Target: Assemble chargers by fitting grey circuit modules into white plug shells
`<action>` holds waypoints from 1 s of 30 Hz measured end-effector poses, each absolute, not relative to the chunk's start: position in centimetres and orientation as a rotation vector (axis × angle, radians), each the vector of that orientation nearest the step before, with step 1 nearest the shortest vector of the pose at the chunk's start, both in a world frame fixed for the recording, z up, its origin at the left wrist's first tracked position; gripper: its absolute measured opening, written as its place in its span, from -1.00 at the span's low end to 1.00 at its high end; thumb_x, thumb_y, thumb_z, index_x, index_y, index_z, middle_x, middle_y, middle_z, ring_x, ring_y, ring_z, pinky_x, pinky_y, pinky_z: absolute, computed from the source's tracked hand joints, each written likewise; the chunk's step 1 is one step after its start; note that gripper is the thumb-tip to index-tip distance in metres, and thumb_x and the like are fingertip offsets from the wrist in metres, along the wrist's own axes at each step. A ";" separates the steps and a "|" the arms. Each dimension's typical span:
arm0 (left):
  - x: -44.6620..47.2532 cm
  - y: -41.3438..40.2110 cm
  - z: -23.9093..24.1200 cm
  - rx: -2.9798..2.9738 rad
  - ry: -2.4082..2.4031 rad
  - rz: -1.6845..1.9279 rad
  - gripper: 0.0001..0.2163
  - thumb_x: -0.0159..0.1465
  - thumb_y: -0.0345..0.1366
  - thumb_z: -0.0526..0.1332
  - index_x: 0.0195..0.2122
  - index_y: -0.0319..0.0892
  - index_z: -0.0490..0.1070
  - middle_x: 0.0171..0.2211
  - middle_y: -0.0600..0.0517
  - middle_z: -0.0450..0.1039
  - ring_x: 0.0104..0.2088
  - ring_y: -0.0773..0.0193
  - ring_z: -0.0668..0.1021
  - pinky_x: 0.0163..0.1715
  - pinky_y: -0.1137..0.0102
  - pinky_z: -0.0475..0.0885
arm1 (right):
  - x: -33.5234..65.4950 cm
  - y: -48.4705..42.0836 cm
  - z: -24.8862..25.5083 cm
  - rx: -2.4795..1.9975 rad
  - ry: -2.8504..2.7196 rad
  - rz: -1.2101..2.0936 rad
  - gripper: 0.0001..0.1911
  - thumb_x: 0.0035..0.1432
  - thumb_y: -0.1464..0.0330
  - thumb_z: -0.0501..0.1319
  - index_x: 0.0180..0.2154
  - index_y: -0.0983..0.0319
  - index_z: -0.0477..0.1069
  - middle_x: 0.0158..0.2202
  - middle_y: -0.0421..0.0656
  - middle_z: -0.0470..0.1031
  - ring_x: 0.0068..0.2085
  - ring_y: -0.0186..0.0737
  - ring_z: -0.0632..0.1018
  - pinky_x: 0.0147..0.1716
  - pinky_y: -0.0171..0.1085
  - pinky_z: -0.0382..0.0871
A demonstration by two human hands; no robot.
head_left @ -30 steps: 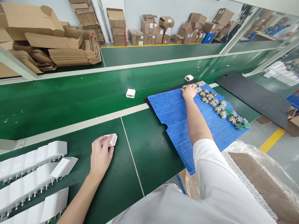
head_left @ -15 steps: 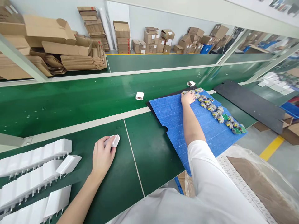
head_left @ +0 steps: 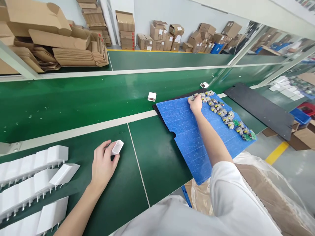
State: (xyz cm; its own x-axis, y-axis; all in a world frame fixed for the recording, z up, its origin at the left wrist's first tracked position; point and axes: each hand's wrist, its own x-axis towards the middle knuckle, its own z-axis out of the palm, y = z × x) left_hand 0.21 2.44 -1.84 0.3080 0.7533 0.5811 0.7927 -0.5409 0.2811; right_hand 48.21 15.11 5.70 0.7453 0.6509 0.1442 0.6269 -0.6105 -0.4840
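Note:
My left hand [head_left: 103,162] is closed around a white plastic charger housing [head_left: 117,147], its hollow open end tilted toward the right, above the green bench. At the far edge of the blue sheet [head_left: 177,121], my right hand [head_left: 196,104] pinches a small circuit board assembly [head_left: 191,98], partly covered by the fingers. More circuit board assemblies [head_left: 221,112], with grey and yellow parts, lie in a diagonal band to the right of that hand. White housings with metal pins [head_left: 57,154] stand in rows at the left, one of them [head_left: 65,173] askew.
Two white units [head_left: 152,96] [head_left: 204,85] rest on the green conveyor belt [head_left: 73,101] beyond the bench. A black board [head_left: 261,108] lies at the right. Flattened cartons [head_left: 73,57] fill the left end of the shelf, and a plastic-lined box [head_left: 265,193] stands below the bench edge.
My left hand has tipped the white housing so its open end shows. My right hand has shifted slightly at the circuit boards, fingers now pinched. The view has moved a little.

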 end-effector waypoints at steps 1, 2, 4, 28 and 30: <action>0.2 2.5 -1.9 -2.510 -1.515 -1.130 -0.72 0.36 -0.34 0.20 0.09 -0.19 0.40 0.07 -0.25 0.46 0.04 -0.10 0.53 -0.07 0.12 0.52 | 47.0 14.5 5.6 -2.352 -1.022 0.097 -0.57 0.15 0.43 0.25 0.07 0.26 0.30 0.05 0.02 0.48 0.03 -0.12 0.52 0.05 -0.16 0.40; 0.2 2.5 -1.9 -2.523 -1.558 -1.205 -0.70 0.36 -0.33 0.21 0.10 -0.18 0.38 0.10 -0.24 0.46 0.08 -0.10 0.53 -0.01 0.09 0.51 | 45.3 13.7 5.4 -2.234 -1.082 0.164 -0.53 0.12 0.43 0.27 0.08 0.25 0.30 0.04 -0.01 0.48 -0.03 -0.16 0.53 -0.02 -0.19 0.44; 0.1 2.7 -2.1 -2.540 -1.640 -1.336 -0.69 0.34 -0.32 0.23 0.10 -0.15 0.36 0.11 -0.21 0.47 0.11 -0.06 0.54 0.06 0.08 0.49 | 40.8 11.2 5.0 -1.884 -1.188 0.412 -0.48 0.04 0.39 0.35 0.05 0.23 0.33 -0.02 -0.06 0.49 -0.17 -0.21 0.53 -0.22 -0.24 0.50; 0.2 2.3 -2.1 -2.613 -1.319 -1.539 -0.57 0.40 -0.06 0.24 0.23 -0.03 0.24 0.02 -0.14 0.36 0.03 0.08 0.52 -0.07 0.20 0.56 | 18.1 -1.0 1.7 -1.125 -1.483 1.092 -0.56 0.12 0.07 0.41 -0.05 0.09 0.41 -0.12 -0.12 0.56 -0.25 -0.19 0.59 -0.48 -0.25 0.56; 0.1 2.2 -2.3 -2.609 -1.356 -1.505 -0.55 0.37 -0.07 0.27 0.22 -0.02 0.25 0.02 -0.14 0.36 0.03 0.07 0.52 -0.08 0.19 0.55 | 18.2 -1.2 1.6 -1.144 -1.525 1.036 -0.56 0.15 0.03 0.39 -0.04 0.08 0.41 -0.12 -0.11 0.57 -0.26 -0.18 0.60 -0.47 -0.23 0.57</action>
State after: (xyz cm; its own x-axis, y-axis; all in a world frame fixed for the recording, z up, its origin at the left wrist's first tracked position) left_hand 0.12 2.15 -2.27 0.2523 0.7178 0.6490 0.5709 -0.6519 0.4991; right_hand 18.23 -1.23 1.64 -0.1290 0.9739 0.1866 0.1848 0.2085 -0.9604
